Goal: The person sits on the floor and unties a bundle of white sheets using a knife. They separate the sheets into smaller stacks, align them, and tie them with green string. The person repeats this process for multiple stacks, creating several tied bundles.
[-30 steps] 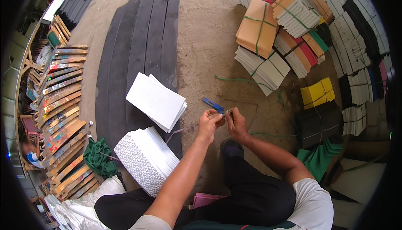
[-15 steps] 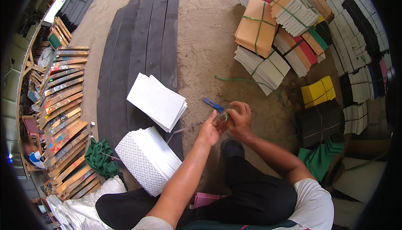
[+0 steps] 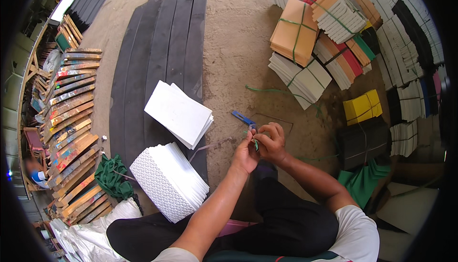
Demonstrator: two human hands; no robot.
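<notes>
My left hand (image 3: pixel 245 155) and my right hand (image 3: pixel 271 143) meet in front of me, fingers bent and pinched together. Between them a short piece of green strap (image 3: pixel 256 144) is held by both; its full length is hidden by the fingers. Just beyond the fingertips a blue utility knife (image 3: pixel 243 117) lies on the ground. To the left of my hands is a loose stack of white sheets (image 3: pixel 176 113), resting on dark strips. A thicker white stack with a patterned side (image 3: pixel 164 178) stands nearer, beside my left forearm.
Long dark strips (image 3: pixel 157 38) cover the ground ahead on the left. Green-strapped bundles of orange sheets (image 3: pixel 293 30) and white sheets (image 3: pixel 300 78) lie at the right, with a yellow bundle (image 3: pixel 362 107) nearer. Wooden slats (image 3: pixel 71 119) and a dark green cloth bundle (image 3: pixel 113 178) are on the left.
My left hand has gone from an open palm to curled fingers, closing on the strap. Both hands have shifted slightly nearer to me, and more of the green strap shows.
</notes>
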